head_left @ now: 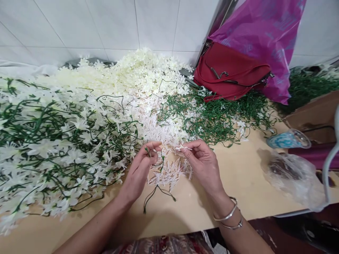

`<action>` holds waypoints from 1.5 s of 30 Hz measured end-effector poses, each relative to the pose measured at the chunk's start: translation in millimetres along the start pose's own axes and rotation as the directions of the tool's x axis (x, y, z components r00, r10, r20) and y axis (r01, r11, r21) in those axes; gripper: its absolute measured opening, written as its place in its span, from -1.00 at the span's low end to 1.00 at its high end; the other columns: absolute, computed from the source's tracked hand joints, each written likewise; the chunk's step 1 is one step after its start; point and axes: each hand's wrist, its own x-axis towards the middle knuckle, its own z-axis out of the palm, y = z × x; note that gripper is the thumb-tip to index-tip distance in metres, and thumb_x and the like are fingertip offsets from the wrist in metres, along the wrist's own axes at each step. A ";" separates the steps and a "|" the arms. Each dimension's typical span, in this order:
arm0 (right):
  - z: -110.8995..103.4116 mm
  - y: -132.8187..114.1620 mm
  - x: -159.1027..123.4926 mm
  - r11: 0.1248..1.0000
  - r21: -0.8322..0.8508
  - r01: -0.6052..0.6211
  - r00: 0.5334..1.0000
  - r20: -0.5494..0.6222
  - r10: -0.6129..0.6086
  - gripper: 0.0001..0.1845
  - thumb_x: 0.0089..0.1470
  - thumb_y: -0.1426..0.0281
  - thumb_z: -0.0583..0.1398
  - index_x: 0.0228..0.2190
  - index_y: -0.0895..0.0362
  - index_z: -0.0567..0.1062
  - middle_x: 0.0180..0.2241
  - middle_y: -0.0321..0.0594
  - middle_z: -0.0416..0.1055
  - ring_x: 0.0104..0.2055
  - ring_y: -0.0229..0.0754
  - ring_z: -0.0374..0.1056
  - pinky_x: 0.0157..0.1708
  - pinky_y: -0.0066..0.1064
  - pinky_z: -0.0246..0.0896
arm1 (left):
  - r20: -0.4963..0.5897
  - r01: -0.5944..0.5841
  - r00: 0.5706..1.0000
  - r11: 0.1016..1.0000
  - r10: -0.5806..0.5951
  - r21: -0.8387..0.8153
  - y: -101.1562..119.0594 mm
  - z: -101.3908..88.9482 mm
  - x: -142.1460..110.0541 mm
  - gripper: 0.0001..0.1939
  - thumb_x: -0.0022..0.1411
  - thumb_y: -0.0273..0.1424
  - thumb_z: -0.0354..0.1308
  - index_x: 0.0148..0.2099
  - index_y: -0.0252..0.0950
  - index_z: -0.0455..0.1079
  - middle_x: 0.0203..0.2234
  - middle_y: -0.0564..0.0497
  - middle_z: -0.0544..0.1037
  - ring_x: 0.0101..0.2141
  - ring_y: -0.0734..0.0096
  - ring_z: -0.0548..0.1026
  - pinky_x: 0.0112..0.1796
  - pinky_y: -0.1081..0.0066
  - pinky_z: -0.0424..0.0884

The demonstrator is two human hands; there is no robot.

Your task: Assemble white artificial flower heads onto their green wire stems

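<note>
My left hand (141, 169) is pinched shut on a thin green plastic stem (156, 190) whose branches hang down over the table's front. My right hand (203, 162), with bangles at the wrist, pinches a small white plastic stamen piece (183, 148) close to the stem's tip. Between and under both hands lies a pile of white stamen pieces (166, 173). A heap of cream fabric petals (137, 74) sits behind them.
Finished green stems with white flowers (53, 141) cover the left of the tan table (238, 197). Bare green stems (217, 120) lie at centre right. A red bag (230, 72) and purple plastic bag (265, 31) lean on the tiled wall. Clear plastic bags (291, 176) and a cardboard box (315, 113) sit at right.
</note>
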 end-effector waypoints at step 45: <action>-4.3 0.5 1.4 0.917 0.157 -0.367 0.892 0.339 0.299 -0.64 0.00 0.05 0.49 -0.38 0.04 0.60 -0.51 -0.36 0.48 -0.49 -0.28 0.21 -0.44 -0.37 0.05 | 0.113 -0.119 0.989 0.955 0.091 0.273 9.9 5.5 -4.6 -0.85 0.47 -0.35 0.16 -0.15 -0.22 0.55 -0.44 0.10 0.56 -0.44 0.49 0.43 -0.40 0.46 0.30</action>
